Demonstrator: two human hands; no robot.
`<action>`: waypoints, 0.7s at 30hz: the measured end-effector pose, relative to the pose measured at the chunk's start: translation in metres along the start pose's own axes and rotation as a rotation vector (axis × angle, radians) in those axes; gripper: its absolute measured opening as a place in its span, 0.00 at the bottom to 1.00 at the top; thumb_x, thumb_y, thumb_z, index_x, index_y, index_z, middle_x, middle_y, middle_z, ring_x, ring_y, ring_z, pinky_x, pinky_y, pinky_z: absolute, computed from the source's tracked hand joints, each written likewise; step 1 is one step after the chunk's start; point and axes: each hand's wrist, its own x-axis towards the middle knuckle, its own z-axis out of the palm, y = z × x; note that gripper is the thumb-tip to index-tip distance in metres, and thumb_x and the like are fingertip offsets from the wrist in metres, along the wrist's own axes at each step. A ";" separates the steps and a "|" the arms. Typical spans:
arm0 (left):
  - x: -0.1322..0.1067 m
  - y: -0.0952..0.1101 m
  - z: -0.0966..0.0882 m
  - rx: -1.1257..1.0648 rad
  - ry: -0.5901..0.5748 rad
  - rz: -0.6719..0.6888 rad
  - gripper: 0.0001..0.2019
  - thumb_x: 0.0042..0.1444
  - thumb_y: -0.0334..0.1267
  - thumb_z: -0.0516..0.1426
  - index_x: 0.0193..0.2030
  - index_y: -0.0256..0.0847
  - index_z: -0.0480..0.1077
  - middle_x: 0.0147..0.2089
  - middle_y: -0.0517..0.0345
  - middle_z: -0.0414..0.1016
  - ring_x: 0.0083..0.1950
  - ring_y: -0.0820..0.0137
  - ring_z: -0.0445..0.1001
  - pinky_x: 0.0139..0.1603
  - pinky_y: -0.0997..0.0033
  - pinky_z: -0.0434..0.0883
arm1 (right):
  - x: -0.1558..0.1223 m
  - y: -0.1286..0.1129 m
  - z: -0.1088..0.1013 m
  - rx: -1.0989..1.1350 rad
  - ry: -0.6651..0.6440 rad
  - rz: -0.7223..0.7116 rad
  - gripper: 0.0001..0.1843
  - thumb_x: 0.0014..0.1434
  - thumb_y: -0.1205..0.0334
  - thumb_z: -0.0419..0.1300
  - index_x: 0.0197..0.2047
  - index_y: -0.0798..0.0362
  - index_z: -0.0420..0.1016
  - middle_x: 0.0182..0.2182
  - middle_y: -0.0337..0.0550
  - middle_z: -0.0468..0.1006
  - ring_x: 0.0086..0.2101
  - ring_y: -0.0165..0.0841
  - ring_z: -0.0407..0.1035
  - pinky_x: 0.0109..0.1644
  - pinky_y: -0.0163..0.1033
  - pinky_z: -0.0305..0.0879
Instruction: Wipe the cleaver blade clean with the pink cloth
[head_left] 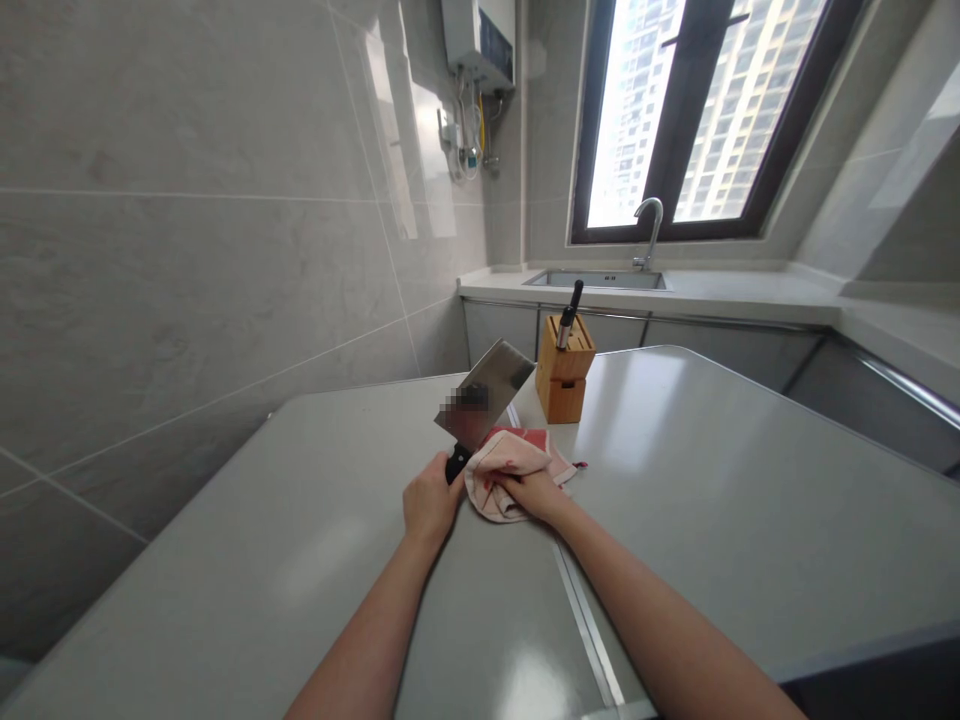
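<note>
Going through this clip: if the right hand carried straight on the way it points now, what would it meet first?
Past the pink towel under its fingers, the right hand would probably meet the blade of the cleaver near the handle, held in the left hand; depth is hard to judge.

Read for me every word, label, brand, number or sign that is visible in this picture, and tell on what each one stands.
No text can be read here.
Blade of the cleaver: a pixelated patch hides a mark, unreadable.
Front of the wall-mounted water heater: a dark panel, any marks on it too small to read.
</note>
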 end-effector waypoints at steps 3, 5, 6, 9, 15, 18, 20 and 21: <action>0.001 -0.001 0.003 -0.005 0.001 0.003 0.16 0.61 0.53 0.47 0.42 0.44 0.66 0.37 0.55 0.77 0.39 0.65 0.75 0.32 0.72 0.58 | 0.001 0.000 0.000 -0.166 0.023 -0.057 0.15 0.40 0.66 0.70 0.35 0.46 0.80 0.36 0.39 0.79 0.48 0.39 0.68 0.61 0.45 0.54; 0.002 -0.002 0.005 -0.010 -0.007 0.024 0.17 0.61 0.54 0.47 0.41 0.44 0.66 0.37 0.55 0.77 0.39 0.65 0.75 0.32 0.72 0.58 | 0.002 -0.002 0.000 -0.209 0.023 -0.039 0.11 0.42 0.62 0.69 0.33 0.48 0.80 0.34 0.40 0.80 0.43 0.39 0.71 0.57 0.43 0.59; 0.002 -0.002 0.006 -0.012 -0.011 0.045 0.17 0.61 0.54 0.47 0.41 0.44 0.66 0.37 0.56 0.77 0.39 0.66 0.75 0.32 0.72 0.58 | 0.002 -0.003 0.000 -0.233 0.029 -0.012 0.09 0.43 0.60 0.68 0.32 0.50 0.80 0.33 0.40 0.80 0.41 0.39 0.71 0.54 0.43 0.61; 0.002 -0.003 0.008 -0.014 -0.015 0.151 0.15 0.60 0.52 0.49 0.40 0.44 0.66 0.38 0.57 0.77 0.38 0.66 0.75 0.32 0.72 0.57 | 0.003 -0.004 -0.001 -0.286 0.045 0.095 0.10 0.45 0.55 0.67 0.29 0.52 0.80 0.27 0.41 0.79 0.34 0.39 0.72 0.46 0.42 0.66; 0.000 -0.002 0.007 -0.017 -0.035 0.298 0.13 0.59 0.50 0.51 0.39 0.44 0.66 0.37 0.58 0.77 0.37 0.67 0.74 0.32 0.72 0.57 | 0.004 0.012 -0.010 -0.104 0.090 0.136 0.08 0.40 0.61 0.71 0.27 0.50 0.79 0.26 0.40 0.79 0.34 0.38 0.73 0.44 0.38 0.66; -0.001 -0.002 0.007 -0.024 -0.018 0.297 0.12 0.58 0.49 0.51 0.38 0.44 0.67 0.37 0.58 0.77 0.37 0.67 0.74 0.33 0.72 0.57 | 0.004 0.019 -0.012 -0.034 0.090 0.153 0.09 0.39 0.63 0.72 0.28 0.49 0.78 0.28 0.39 0.80 0.35 0.38 0.73 0.43 0.38 0.67; -0.001 -0.002 0.007 -0.030 0.009 0.283 0.12 0.59 0.49 0.51 0.39 0.44 0.66 0.37 0.58 0.76 0.37 0.67 0.74 0.33 0.72 0.57 | 0.005 0.018 -0.011 -0.025 0.093 0.158 0.12 0.39 0.62 0.72 0.30 0.50 0.78 0.31 0.40 0.80 0.35 0.38 0.74 0.42 0.38 0.68; 0.000 -0.002 0.008 -0.033 0.023 0.275 0.12 0.59 0.50 0.51 0.39 0.44 0.66 0.37 0.59 0.77 0.37 0.67 0.74 0.33 0.72 0.57 | 0.005 0.015 -0.009 -0.016 0.104 0.156 0.13 0.39 0.61 0.72 0.31 0.51 0.78 0.32 0.41 0.80 0.36 0.38 0.74 0.42 0.38 0.68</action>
